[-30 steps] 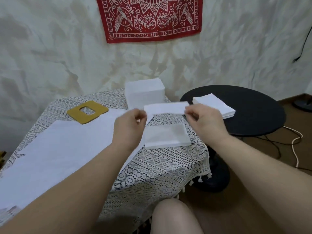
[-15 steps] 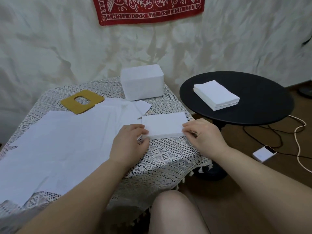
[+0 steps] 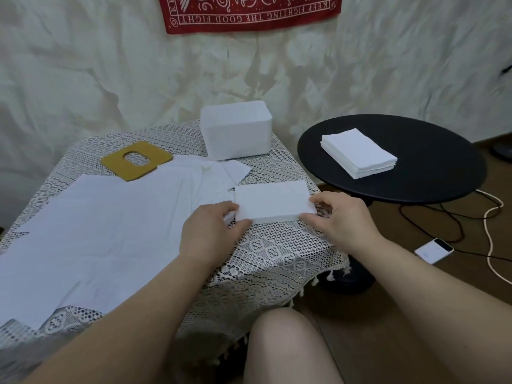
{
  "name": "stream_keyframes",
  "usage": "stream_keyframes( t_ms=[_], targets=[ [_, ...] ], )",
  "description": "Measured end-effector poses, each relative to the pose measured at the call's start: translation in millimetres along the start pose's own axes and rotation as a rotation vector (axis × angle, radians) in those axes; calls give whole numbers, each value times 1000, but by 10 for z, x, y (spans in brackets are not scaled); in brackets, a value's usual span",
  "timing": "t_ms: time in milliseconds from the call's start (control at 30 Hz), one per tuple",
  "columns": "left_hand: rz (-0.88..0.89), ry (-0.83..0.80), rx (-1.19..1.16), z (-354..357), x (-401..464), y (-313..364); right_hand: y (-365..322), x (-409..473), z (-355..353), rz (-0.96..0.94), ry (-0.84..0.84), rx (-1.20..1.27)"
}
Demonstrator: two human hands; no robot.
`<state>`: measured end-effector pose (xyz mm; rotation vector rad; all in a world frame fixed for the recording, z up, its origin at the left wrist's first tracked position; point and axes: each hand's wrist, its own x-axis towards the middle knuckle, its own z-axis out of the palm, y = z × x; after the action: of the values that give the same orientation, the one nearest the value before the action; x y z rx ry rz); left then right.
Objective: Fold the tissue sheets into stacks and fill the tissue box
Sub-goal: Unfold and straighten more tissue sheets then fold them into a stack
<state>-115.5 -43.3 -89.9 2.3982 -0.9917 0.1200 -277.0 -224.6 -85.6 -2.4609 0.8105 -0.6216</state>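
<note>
Both hands square up a folded tissue stack (image 3: pixel 273 200)

Left hand (image 3: pixel 210 231) and right hand (image 3: pixel 343 220) pinch its opposite ends — unfolded sheets (image 3: pixel 97 231) lie leftward.

Both forearms are bare, with no sleeves, watch or rings in view. The left hand (image 3: pixel 210 231) and right hand (image 3: pixel 343 220) are ungloved. A bare knee (image 3: pixel 288 345) shows below the fingers (image 3: pixel 313 200).

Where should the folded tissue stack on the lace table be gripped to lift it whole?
Probably by its two short ends, one hand from each side. The folded tissue stack lies flat with its long edge toward the person; the left hand and right hand already pinch those ends. Squeezing inward should keep the loose layers together.
</note>
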Motion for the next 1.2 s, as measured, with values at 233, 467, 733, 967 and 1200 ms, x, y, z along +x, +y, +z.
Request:
stream_keyframes(
  t_ms=[233,467,733,967,1200],
  targets=[
    [-39,-22,24,-30,3,29,0,39,-25,27,-37,33],
    [-43,-28,-18,-47,-11,33,-13,51,-31,21,-59,16],
    [-27,-14,-75,-24,-15,6,-60,45,-55,20,-55,18],
    [-26,10,-121,-22,-6,24,-49,53,-41,11,-62,22],
    [117,8,36,48,24,-61,-118,56,49,-126,-28,-71]
  ],
)
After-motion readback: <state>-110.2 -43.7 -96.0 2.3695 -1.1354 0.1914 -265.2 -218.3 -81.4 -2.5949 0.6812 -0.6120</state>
